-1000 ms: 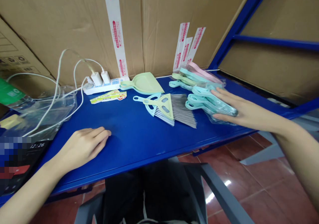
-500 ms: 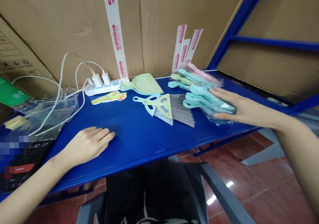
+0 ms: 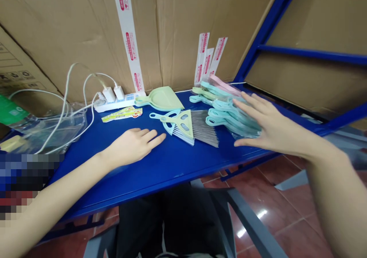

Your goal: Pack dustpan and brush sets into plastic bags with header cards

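Observation:
My right hand (image 3: 265, 122), its fingers spread, is over the right side of a pile of bagged teal dustpan sets (image 3: 226, 122); I cannot tell whether it touches them. Behind these lie more sets in clear plastic, with a pink one (image 3: 225, 85) at the back. My left hand (image 3: 134, 145) is low over the blue table, palm down and holding nothing, its fingers stretched toward two small brushes. One brush has a yellow-green head (image 3: 186, 124), the other a light blue handle (image 3: 156, 116). A green dustpan (image 3: 163, 98) rests behind them, on top of a teal one.
At the back left a white power strip (image 3: 110, 104) holds plugs and looping white cables. Yellow paper labels (image 3: 122, 114) lie in front of it. A green-labelled bottle (image 3: 11, 110) and clear plastic bags are at far left. Cardboard (image 3: 177, 32) walls the rear; a blue frame (image 3: 258, 47) stands right.
My left hand has moved right across the table, toward the brushes. My right hand has opened wider and lifted somewhat from the bagged sets. The view has shifted slightly.

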Tool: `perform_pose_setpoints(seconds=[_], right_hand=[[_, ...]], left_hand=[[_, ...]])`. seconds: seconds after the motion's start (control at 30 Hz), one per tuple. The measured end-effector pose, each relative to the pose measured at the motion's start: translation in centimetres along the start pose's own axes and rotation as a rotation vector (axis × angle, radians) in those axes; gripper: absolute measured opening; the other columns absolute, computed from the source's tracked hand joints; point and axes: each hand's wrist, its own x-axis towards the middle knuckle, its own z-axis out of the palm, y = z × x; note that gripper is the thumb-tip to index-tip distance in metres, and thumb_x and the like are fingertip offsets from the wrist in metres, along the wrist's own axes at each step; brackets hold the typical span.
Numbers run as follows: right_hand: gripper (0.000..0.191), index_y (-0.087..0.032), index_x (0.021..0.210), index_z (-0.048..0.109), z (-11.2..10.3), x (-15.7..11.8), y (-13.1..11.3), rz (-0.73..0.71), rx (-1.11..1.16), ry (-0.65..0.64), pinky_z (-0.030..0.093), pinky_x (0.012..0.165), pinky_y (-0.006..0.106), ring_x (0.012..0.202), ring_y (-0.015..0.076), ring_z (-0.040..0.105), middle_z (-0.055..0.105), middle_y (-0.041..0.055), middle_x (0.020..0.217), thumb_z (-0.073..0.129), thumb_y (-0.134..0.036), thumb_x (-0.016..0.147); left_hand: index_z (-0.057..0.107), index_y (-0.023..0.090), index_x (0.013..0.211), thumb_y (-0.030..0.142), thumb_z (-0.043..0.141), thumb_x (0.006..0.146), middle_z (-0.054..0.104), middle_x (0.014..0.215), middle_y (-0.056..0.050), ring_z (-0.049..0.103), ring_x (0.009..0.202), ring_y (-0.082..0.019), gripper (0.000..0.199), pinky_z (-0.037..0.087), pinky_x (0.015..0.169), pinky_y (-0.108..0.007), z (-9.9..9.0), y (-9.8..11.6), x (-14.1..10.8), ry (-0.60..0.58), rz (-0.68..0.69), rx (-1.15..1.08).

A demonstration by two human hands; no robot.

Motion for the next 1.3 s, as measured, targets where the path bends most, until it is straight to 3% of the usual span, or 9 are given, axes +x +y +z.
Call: perform_pose_setpoints(seconds=[0.13,0.23,0.3,0.43,0.6,0.87,1.13,1.3], right_hand=[[0.090,-0.017,0.147,0.044,1.2,2.7,-2.6,-0.158,-0.033,0.142,0.017,0.119,0.056,0.149,0.0341,0.017,0.031,0.0180,0.159,0.062,-0.069,0.077],[0.069,-0.025,0.143,0.049,3.2,5.1,-4.3,-0.238,-0.011,0.209,0.023,0.116,0.062,0.147,0.0342,0.026,0.043,0.0109,0.154,0.061,-0.058,0.084],[0.054,-0.023,0.135,0.057,4.9,6.5,-5.1,-0.362,0.031,0.256,0.030,0.112,0.063,0.142,0.0349,0.036,0.053,0.0131,0.145,0.059,-0.050,0.089],[0.037,-0.016,0.124,0.064,7.4,7.9,-6.0,-0.462,0.140,0.191,0.046,0.102,0.056,0.125,0.0319,0.054,0.066,0.0160,0.125,0.050,-0.035,0.095],[0.034,-0.013,0.121,0.065,8.4,7.4,-5.9,-0.444,0.284,0.074,0.051,0.095,0.049,0.110,0.0278,0.062,0.069,0.0158,0.117,0.049,-0.029,0.095],[0.036,-0.011,0.120,0.058,8.5,6.8,-5.6,-0.401,0.279,0.040,0.051,0.091,0.048,0.109,0.0306,0.060,0.063,0.0183,0.115,0.055,-0.025,0.086],[0.036,-0.015,0.119,0.049,8.8,6.8,-5.9,-0.360,0.261,-0.017,0.049,0.091,0.050,0.107,0.0320,0.059,0.059,0.0170,0.116,0.049,-0.020,0.084],[0.037,-0.014,0.119,0.050,8.9,7.0,-5.9,-0.374,0.250,-0.006,0.047,0.091,0.050,0.105,0.0318,0.058,0.059,0.0166,0.111,0.047,-0.016,0.082]], left_hand=[[0.053,0.014,0.131,0.013,0.040,0.092,0.066,0.097,-0.010,0.066,0.084,-0.021,0.041,0.052,0.070,-0.032,0.3,-0.6,3.3,-0.071,-0.088,0.002],[0.055,0.013,0.130,0.013,0.040,0.093,0.066,0.098,-0.012,0.065,0.093,-0.025,0.040,0.052,0.071,-0.034,0.9,-1.8,4.8,-0.107,-0.170,0.018],[0.056,0.013,0.128,0.012,0.042,0.092,0.066,0.101,-0.014,0.065,0.099,-0.027,0.039,0.052,0.075,-0.035,1.4,-2.8,5.4,-0.134,-0.225,0.034],[0.057,0.014,0.127,0.010,0.038,0.093,0.067,0.109,-0.015,0.063,0.107,-0.027,0.039,0.051,0.085,-0.039,2.4,-5.0,6.5,-0.159,-0.296,0.015],[0.061,0.018,0.124,0.010,0.037,0.094,0.067,0.123,-0.012,0.062,0.113,-0.024,0.039,0.049,0.093,-0.037,4.0,-7.0,8.1,-0.193,-0.267,-0.106],[0.069,0.017,0.088,0.013,0.041,0.092,0.073,0.090,-0.008,0.070,0.086,-0.023,0.029,0.050,0.071,-0.032,4.7,-7.8,9.7,-0.203,-0.237,-0.103],[0.068,0.017,0.087,0.015,0.042,0.089,0.070,0.080,-0.008,0.068,0.076,-0.023,0.027,0.047,0.061,-0.032,3.9,-7.5,9.5,-0.156,-0.224,-0.036],[0.067,0.018,0.085,0.017,0.039,0.091,0.067,0.076,-0.007,0.066,0.072,-0.021,0.029,0.048,0.061,-0.032,2.5,-7.4,7.4,-0.072,-0.203,0.016]])
